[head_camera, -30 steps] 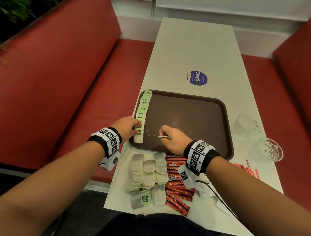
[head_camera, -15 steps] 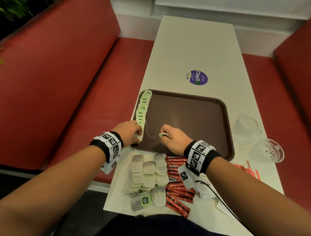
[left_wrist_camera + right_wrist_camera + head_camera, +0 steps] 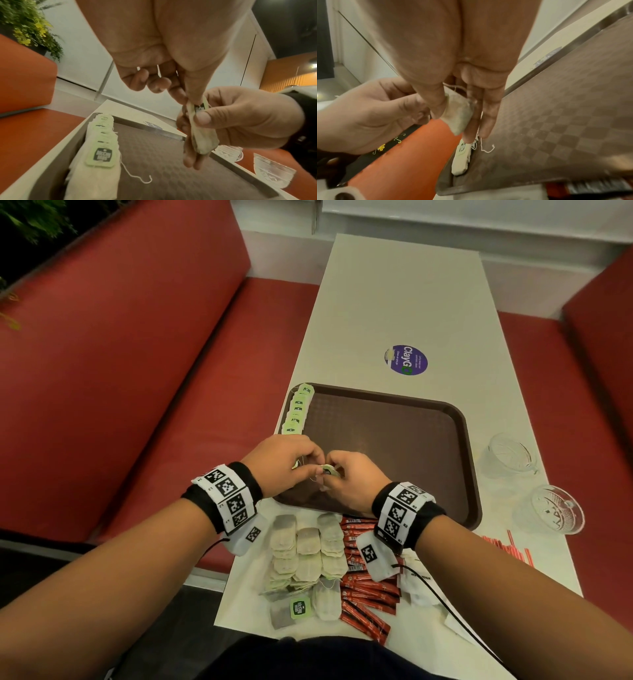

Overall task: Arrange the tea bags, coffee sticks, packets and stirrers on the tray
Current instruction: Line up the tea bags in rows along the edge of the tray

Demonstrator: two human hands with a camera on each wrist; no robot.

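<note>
I have both hands over the tray (image 3: 459,440): my right hand (image 3: 352,477) pinches a tea bag (image 3: 202,136), my left hand (image 3: 284,463) pinches its tag (image 3: 199,107). Left of them lies the bag row (image 3: 297,414).

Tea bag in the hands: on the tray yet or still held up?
Held up. The pale paper tea bag is pinched by right hand and left hand, clear above the brown plastic tray.

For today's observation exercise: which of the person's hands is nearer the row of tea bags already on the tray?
Left. The left hand is just beside the row of tea bags; the right hand lies farther in over the tray.
</note>
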